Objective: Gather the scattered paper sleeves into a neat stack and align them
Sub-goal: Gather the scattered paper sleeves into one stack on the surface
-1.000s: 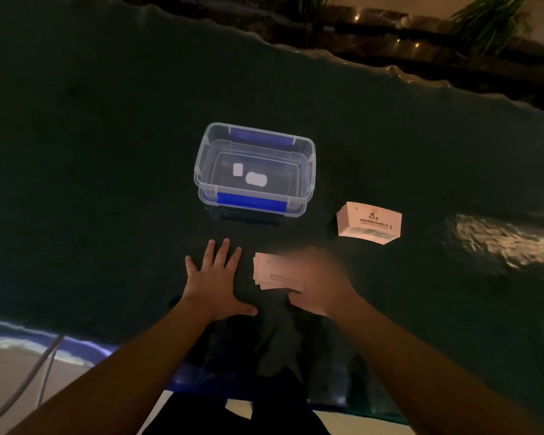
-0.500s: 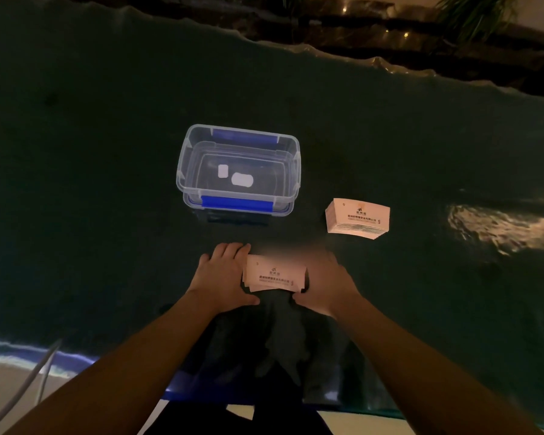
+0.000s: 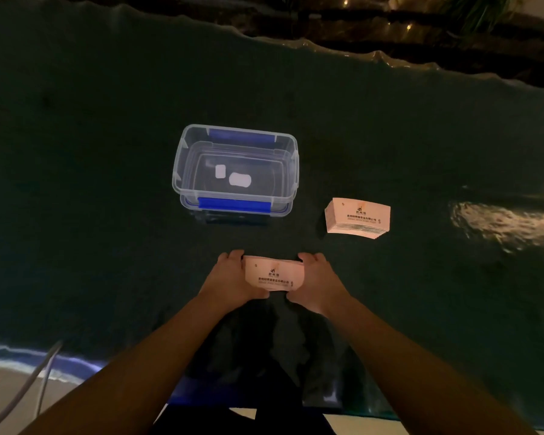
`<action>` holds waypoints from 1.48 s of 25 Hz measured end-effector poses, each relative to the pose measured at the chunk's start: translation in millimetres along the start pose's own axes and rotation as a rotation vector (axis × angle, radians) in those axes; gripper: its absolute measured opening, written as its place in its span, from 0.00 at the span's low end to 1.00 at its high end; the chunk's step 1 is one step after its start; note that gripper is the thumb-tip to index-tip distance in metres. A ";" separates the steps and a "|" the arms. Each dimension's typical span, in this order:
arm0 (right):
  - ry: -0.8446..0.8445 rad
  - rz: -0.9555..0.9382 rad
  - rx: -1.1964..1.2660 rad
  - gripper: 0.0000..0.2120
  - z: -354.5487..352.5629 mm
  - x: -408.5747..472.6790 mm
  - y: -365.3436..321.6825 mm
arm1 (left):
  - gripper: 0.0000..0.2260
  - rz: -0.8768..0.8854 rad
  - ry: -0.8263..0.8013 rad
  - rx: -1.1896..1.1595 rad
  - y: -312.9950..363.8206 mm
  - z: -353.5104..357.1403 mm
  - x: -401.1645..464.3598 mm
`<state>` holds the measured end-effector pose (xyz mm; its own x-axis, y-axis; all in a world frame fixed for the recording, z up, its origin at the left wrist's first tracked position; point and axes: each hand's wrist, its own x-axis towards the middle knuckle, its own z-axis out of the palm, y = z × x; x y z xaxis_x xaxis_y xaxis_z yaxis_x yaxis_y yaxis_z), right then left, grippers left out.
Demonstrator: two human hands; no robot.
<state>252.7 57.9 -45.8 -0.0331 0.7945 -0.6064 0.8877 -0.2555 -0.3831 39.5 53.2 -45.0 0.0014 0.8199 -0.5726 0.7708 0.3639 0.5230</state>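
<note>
Dim lounge: dark table [image 3: 76, 183], background plants [image 3: 471, 11].

Paper sleeves [image 3: 274, 275]: clasped between left hand [image 3: 230, 282] and right hand [image 3: 319, 282]. Second stack [image 3: 357, 217] right; clear bin [image 3: 235, 171] beyond, contents indistinct.

The counter [image 3: 107, 183] wears dark, matt, slightly grainy cloth. The storage box [image 3: 182, 171] is clear glossy plastic with blue clips. The sleeve stacks [image 3: 357, 216] are matt printed paper.

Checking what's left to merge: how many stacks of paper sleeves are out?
2: one stack squeezed between left hand and right hand; another stack right of the plastic box.
</note>
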 end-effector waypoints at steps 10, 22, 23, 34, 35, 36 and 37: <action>0.014 0.179 0.504 0.31 -3.0 1.8 -6.7 | 0.33 -0.148 -0.036 -0.356 7.3 -4.9 3.6; 0.091 0.186 0.613 0.24 1.5 -0.8 0.7 | 0.06 -0.279 -0.003 -0.474 18.5 -8.0 8.8; 0.098 0.184 0.610 0.24 2.2 -0.4 0.7 | 0.07 -0.294 0.001 -0.467 20.3 -8.1 8.7; 0.118 0.134 0.599 0.21 0.7 -0.9 9.1 | 0.06 -0.313 -0.005 -0.551 24.8 -8.8 9.6; 0.128 0.130 0.607 0.20 -0.7 -1.3 10.2 | 0.07 -0.309 -0.006 -0.569 25.6 -8.7 10.2; 0.135 0.129 0.614 0.20 -2.2 -1.8 11.1 | 0.07 -0.306 -0.004 -0.586 26.5 -8.3 10.9; 0.139 0.129 0.624 0.20 -4.1 -2.1 12.1 | 0.08 -0.303 0.000 -0.601 27.8 -7.9 11.8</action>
<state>265.4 55.4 -46.3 0.1530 0.7894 -0.5945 0.4457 -0.5921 -0.6715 56.0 76.4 -32.3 -0.1592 0.6432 -0.7490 0.2488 0.7603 0.6000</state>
